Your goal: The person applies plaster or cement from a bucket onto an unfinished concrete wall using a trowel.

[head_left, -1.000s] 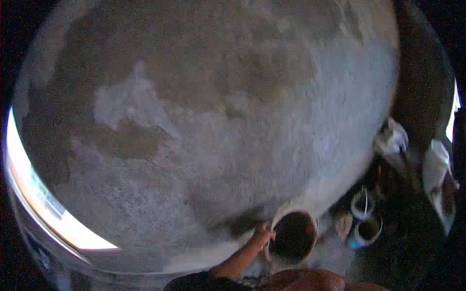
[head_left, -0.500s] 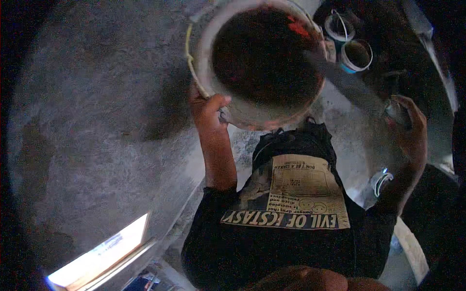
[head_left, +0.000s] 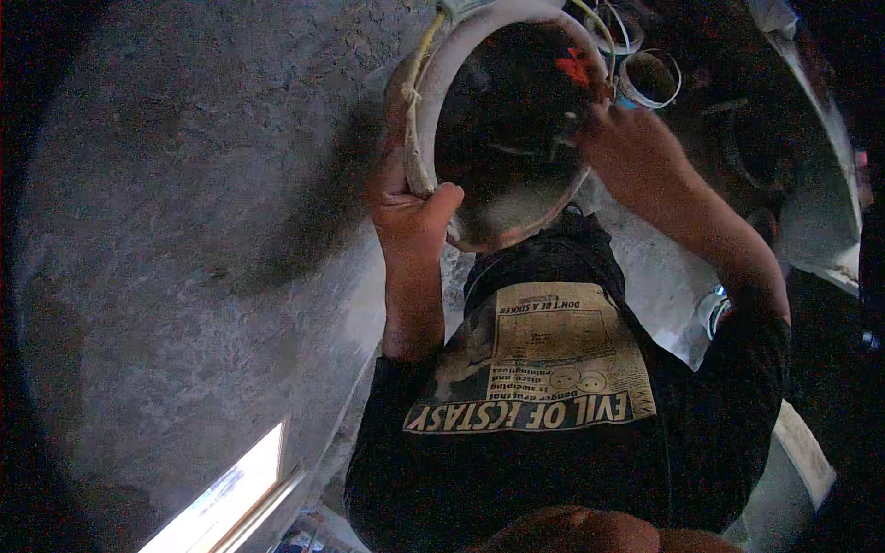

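Observation:
My left hand [head_left: 415,214] grips the near-left rim of a large round bucket [head_left: 431,101], thumb over the edge. The bucket is tilted, its mouth facing me. Inside it is dark, with a bright red patch [head_left: 573,66] near the upper right. A yellowish cord-like handle [head_left: 419,57] hangs along the left rim. My right hand [head_left: 627,138], partly blurred, is closed at the right side of the mouth. The flat-bladed trowel in it is mostly lost in the dark interior; only faint edges show.
Two small pails [head_left: 651,78] with wire handles stand beyond the bucket on the right. A rough grey plastered wall [head_left: 184,184] fills the left side. A bright window opening [head_left: 230,493] is at lower left. A pale curved edge [head_left: 804,452] lies at lower right.
My right hand has swung left and up from the far right to the bucket's mouth, bringing the trowel in. The bucket has shifted slightly right and tilted more in my left hand.

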A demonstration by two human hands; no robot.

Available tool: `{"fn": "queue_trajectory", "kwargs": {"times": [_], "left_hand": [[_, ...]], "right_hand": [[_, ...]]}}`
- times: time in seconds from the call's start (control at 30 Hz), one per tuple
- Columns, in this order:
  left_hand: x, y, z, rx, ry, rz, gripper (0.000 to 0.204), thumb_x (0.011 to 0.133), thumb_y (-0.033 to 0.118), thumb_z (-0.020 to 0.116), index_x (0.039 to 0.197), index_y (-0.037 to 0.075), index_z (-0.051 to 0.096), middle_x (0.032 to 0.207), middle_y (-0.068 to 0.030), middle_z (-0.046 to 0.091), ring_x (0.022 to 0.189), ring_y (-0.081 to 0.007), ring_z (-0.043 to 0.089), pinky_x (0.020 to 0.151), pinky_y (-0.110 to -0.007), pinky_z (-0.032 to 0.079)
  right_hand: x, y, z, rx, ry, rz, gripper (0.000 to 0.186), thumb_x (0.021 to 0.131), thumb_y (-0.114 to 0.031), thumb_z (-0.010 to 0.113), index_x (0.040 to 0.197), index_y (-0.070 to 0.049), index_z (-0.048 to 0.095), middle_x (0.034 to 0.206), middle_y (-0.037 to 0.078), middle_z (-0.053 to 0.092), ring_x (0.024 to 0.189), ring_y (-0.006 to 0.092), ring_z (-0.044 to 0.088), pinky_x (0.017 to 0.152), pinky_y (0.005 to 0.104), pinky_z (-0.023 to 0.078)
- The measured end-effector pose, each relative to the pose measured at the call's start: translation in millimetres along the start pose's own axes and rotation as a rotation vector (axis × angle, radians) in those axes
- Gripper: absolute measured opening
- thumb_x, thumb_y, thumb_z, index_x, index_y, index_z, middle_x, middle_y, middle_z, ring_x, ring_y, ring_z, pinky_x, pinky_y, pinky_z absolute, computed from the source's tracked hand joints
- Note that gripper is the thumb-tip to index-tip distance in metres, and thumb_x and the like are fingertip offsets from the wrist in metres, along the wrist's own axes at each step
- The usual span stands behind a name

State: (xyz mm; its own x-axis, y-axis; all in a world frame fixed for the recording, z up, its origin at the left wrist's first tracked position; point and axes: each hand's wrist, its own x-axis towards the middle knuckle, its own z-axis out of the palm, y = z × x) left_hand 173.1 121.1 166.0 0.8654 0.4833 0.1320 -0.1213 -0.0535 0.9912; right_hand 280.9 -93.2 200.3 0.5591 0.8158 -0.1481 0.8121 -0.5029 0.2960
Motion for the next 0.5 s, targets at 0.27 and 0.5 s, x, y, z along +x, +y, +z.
{"fn": "queue_trajectory", "kwargs": {"times": [0.27, 0.5], "left_hand": [[3.5, -14.2, -8.3, -0.049, -0.022, -0.153, 0.068, 0.055, -0.005, 0.054, 0.123, -0.001, 0.051, 0.121, -0.0102, 0.055, 0.113, -0.0175, 0.050, 0.095, -0.029, 0.036], [18.8, -44.2, -15.5, 0.009, 0.020, -0.137, 0.065, 0.049, 0.000, 0.064, 0.114, 0.002, 0.055, 0.094, -0.0069, 0.060, 0.081, -0.0195, 0.057, 0.074, -0.033, 0.048]], "right_hand": [[7.1, 8.0, 16.8, 0.472, -0.099, -0.212, 0.027, 0.067, -0.017, 0.068, 0.090, -0.004, 0.067, 0.083, 0.018, 0.063, 0.079, 0.0209, 0.064, 0.064, 0.0330, 0.051], [-81.1, 43.5, 93.6, 1.888, -0.177, 0.509, 0.043, 0.073, -0.009, 0.070, 0.111, 0.001, 0.054, 0.097, 0.013, 0.062, 0.078, 0.0210, 0.061, 0.065, 0.0347, 0.051]]}}
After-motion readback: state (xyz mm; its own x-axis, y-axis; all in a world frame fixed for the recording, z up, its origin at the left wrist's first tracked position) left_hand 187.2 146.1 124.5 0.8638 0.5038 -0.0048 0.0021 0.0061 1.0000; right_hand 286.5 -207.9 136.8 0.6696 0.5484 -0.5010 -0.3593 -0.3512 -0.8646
